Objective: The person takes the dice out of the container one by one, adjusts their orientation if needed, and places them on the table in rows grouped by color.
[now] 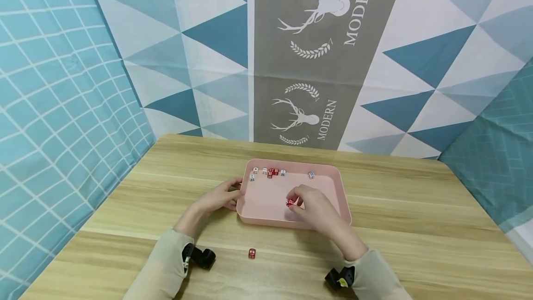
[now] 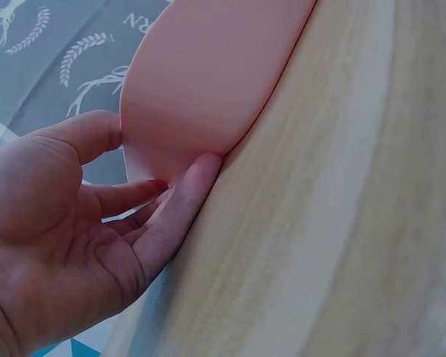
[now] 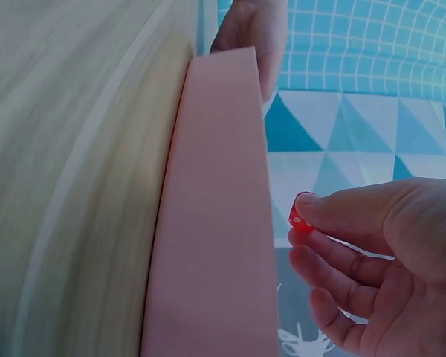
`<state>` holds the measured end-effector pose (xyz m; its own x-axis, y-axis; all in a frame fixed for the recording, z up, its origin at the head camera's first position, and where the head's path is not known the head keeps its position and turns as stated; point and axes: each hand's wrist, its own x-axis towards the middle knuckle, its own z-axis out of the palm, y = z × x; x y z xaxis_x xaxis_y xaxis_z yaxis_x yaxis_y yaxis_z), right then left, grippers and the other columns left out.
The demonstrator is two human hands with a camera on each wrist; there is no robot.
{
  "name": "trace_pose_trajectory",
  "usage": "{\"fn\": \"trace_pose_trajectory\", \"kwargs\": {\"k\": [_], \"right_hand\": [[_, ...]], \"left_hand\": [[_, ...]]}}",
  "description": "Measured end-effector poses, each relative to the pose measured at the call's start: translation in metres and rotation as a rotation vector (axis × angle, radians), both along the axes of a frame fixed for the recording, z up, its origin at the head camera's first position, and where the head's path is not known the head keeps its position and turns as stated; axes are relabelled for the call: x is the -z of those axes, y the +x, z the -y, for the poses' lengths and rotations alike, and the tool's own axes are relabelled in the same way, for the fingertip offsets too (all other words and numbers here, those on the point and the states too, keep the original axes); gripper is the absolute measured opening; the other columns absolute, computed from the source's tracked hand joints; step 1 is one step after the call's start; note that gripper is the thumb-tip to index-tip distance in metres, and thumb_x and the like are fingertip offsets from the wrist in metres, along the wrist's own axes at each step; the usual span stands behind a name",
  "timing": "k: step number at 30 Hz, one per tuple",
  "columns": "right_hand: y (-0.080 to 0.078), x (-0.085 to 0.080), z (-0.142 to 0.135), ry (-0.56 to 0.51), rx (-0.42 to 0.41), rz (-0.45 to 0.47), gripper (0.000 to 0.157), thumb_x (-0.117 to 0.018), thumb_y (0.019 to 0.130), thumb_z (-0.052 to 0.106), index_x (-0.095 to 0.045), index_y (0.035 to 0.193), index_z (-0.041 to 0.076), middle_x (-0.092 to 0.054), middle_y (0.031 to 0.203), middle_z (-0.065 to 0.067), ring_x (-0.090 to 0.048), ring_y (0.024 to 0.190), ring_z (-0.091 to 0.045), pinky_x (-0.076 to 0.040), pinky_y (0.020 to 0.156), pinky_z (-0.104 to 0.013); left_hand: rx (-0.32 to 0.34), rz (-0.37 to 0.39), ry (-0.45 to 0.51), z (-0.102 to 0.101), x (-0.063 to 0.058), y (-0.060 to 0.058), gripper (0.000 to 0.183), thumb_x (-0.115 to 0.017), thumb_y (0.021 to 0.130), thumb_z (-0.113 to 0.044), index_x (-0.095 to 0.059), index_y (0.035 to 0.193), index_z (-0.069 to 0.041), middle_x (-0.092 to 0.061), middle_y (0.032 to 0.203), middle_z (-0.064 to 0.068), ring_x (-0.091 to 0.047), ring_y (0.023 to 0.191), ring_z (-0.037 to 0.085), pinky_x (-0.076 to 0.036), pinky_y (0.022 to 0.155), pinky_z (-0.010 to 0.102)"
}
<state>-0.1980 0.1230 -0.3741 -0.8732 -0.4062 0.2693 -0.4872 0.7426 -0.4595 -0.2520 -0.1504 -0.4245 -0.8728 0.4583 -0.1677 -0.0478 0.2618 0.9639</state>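
Observation:
A shallow pink tray (image 1: 266, 220) rests on the wooden table. At its left end my left hand (image 1: 220, 196) holds the wall, with fingertips touching the rim and the lower edge in the left wrist view. Over the tray's inside, my right hand (image 1: 314, 205) pinches a red die (image 3: 300, 213) between thumb and fingertip. Several dice lie along the far side of the tray, among them a red die (image 1: 269, 175), a white die (image 1: 251, 178) and, farther right, another white die (image 1: 311, 175). On the table in front of the tray sits one more red die (image 1: 251, 253).
The wooden table (image 1: 416, 226) extends on both sides of the tray. Behind it hangs a patterned cloth (image 1: 225, 36) with triangles and deer heads, and a blue checked cloth (image 1: 62, 82) hangs at the left. Each wrist wears a small black camera.

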Motion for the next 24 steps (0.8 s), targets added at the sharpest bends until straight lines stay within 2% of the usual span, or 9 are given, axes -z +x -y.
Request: {"fn": "trace_pose_trajectory", "kwargs": {"k": [6,14,24], "right_hand": [[0.008,-0.004,0.004,0.018,-0.032,-0.006,0.01,-0.07,0.077,0.012,-0.065,0.085,0.014,-0.061,0.082,0.008,-0.056,0.07,-0.008,-0.047,0.064,-0.02],[0.018,-0.002,0.012,0.063,-0.097,0.006,0.009,-0.068,0.077,0.011,-0.065,0.086,0.013,-0.06,0.081,0.006,-0.056,0.069,-0.011,-0.047,0.062,-0.021],[0.027,0.004,0.019,0.076,-0.143,-0.048,0.011,-0.069,0.074,0.013,-0.063,0.082,0.017,-0.056,0.076,0.01,-0.051,0.065,-0.005,-0.044,0.06,-0.017]], "left_hand": [[-0.002,0.001,0.0,0.0,0.0,0.0,0.055,-0.044,0.094,-0.014,-0.021,0.141,0.003,-0.037,0.131,0.025,-0.057,0.09,0.017,-0.054,0.074,0.032],[-0.008,0.005,-0.001,0.002,0.0,0.001,0.054,-0.045,0.093,-0.015,-0.023,0.14,0.003,-0.038,0.131,0.024,-0.057,0.089,0.017,-0.054,0.074,0.031],[0.01,0.003,0.015,0.002,0.001,0.001,0.054,-0.044,0.093,-0.013,-0.023,0.139,0.005,-0.037,0.13,0.025,-0.058,0.086,0.016,-0.055,0.073,0.031]]}}
